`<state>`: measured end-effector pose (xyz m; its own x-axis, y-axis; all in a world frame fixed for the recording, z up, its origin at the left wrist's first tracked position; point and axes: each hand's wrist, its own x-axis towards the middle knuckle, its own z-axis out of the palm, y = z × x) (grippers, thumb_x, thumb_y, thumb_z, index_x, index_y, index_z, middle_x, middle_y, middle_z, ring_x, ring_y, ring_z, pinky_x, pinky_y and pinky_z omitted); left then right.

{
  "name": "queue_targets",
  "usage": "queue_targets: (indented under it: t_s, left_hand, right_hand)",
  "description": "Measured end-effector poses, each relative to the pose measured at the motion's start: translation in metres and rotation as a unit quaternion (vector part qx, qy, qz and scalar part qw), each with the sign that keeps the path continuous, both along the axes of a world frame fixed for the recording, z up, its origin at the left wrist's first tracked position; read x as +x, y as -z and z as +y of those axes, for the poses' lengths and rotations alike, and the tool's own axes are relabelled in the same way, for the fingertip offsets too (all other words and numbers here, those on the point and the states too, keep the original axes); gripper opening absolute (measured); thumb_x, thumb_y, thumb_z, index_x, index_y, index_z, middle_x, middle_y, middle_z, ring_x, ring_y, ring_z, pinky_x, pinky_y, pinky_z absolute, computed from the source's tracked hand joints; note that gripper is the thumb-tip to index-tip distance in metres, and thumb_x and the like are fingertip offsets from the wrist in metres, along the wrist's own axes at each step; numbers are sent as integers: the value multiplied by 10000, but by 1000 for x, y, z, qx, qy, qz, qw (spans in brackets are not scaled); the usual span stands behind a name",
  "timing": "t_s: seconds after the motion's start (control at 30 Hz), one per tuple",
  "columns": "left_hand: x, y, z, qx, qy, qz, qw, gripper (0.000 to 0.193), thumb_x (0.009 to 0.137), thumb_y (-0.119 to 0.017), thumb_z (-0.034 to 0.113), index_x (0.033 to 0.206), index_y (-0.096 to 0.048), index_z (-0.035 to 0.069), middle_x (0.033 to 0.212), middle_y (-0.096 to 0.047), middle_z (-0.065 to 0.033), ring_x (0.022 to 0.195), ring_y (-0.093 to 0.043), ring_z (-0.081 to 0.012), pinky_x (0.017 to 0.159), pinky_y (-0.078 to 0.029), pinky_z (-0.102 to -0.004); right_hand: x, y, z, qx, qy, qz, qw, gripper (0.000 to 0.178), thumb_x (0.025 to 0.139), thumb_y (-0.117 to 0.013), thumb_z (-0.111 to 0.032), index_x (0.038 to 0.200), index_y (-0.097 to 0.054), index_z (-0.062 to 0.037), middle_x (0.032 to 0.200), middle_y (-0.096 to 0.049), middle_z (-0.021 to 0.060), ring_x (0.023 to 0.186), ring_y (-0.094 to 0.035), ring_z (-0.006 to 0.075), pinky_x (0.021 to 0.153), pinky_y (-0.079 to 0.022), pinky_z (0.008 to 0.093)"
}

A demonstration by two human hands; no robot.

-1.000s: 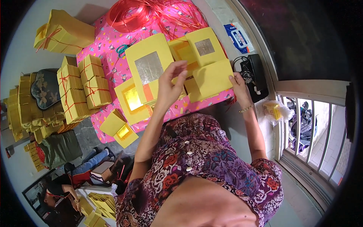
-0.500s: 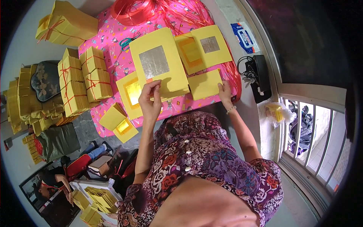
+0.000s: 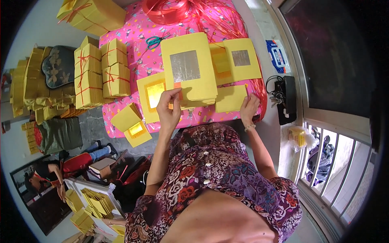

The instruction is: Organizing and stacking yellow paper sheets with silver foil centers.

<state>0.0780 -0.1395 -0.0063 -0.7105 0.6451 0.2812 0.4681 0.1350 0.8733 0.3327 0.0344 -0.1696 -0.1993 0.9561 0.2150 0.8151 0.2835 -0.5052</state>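
Note:
On the pink table lies a stack of yellow joss paper (image 3: 190, 87) with a silver foil square facing up. My left hand (image 3: 169, 110) is closed at its near left corner, fingertips pinching beside a small orange patch. My right hand (image 3: 250, 108) has its fingers curled at the right edge of a plain yellow joss paper sheet (image 3: 230, 99). Behind that sheet lies an opened pair, one part showing a silver square (image 3: 242, 58), the other gold foil. Left of the stack, a gold-foil sheet (image 3: 153, 95) lies partly covered. A folded piece (image 3: 137, 128) overhangs the near left edge.
Tied yellow bundles (image 3: 88, 77) stand along the table's left. Teal scissors (image 3: 154, 42) and red plastic ribbon (image 3: 168, 10) lie farther back. A wipes packet (image 3: 277, 56) and black bag (image 3: 285, 99) are at the right ledge. Another person (image 3: 48, 174) works at lower left.
The view has shifted, so the table sits farther right. My right hand's fingers have curled in more at the sheet's edge. My left hand stays at the stack's corner.

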Motion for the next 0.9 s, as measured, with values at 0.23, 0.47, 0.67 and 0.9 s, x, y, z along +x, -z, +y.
queue_targets:
  t_s: [0.23, 0.47, 0.67, 0.9]
  left_hand:
    - [-3, 0, -14, -53, -41, 96, 993, 437, 768, -736, 101, 1180, -593, 76, 1181, -527, -141, 1119, -519, -277, 913, -443, -377]
    - [-3, 7, -18, -98, 9, 9, 995, 723, 720, -799, 150, 1348, -449, 71, 1311, -437, -187, 1240, -438, -355, 1025, -400, -432]
    - [0, 9, -17, -89, 4, 2, 996, 667, 742, -778, 131, 1334, -474, 78, 1323, -430, -199, 1233, -449, -356, 1012, -413, -421]
    - [2, 8, -16, -87, 2, 19, 996, 642, 745, -776, 127, 1322, -497, 89, 1322, -428, -200, 1234, -448, -355, 1005, -417, -422]
  right_hand:
    - [-54, -99, 18, -97, -229, 214, 944, 250, 970, -491, -169, 1124, -570, 11, 1069, -605, 154, 1027, -573, 290, 892, -441, 372]
    - [-89, -140, -14, -203, -282, 247, 905, 364, 973, -487, -162, 1283, -508, 27, 1177, -610, 181, 1068, -600, 240, 902, -466, 331]
    - [-84, -148, -30, -213, -313, 193, 905, 394, 958, -484, -143, 1307, -470, 41, 1218, -570, 216, 1118, -576, 308, 934, -448, 372]
    - [-79, -174, -38, -156, -349, 105, 918, 393, 946, -480, -135, 1298, -467, 40, 1210, -555, 240, 1121, -543, 381, 953, -427, 423]
